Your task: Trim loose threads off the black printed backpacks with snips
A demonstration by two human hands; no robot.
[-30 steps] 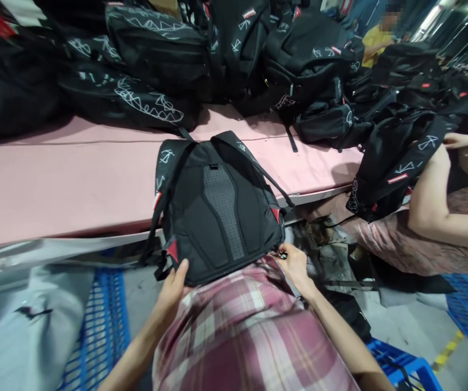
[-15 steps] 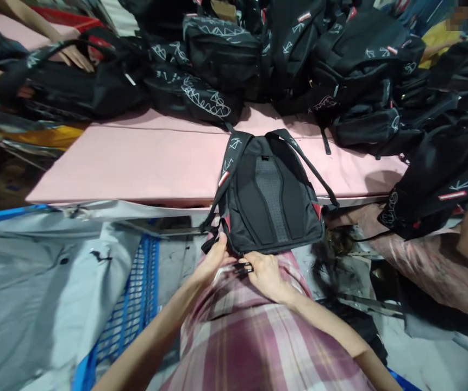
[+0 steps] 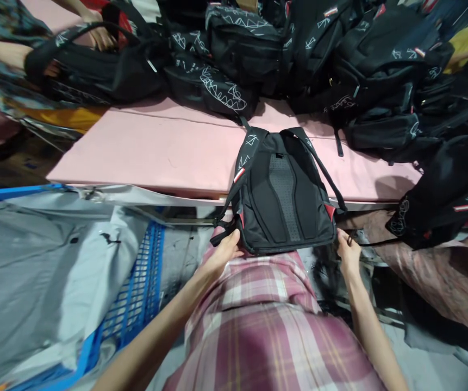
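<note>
A black backpack [image 3: 258,198] lies with its padded back panel and shoulder straps facing up. Its top rests on the pink table and its bottom edge hangs over the front, toward my lap. My left hand [image 3: 229,247] is closed on the lower left corner, thumb on top, beside a dangling strap end. At the lower right corner, the fingers of my right hand [image 3: 348,251] pinch the bag's edge. A small dark object [image 3: 350,239] shows at those fingers, too small to name. White line drawings and a red-and-white tag mark the left strap.
Several black backpacks [image 3: 242,49] are heaped along the back of the pink table [image 3: 148,146]. At far left, another person's hands [image 3: 102,37] handle a black bag. A blue crate [image 3: 136,282] with grey material stands at my left. Someone sits close on the right.
My right hand has moved right, from the bottom edge near my left hand to the bag's lower right corner. My left hand stays at the left corner. The view has shifted slightly.
</note>
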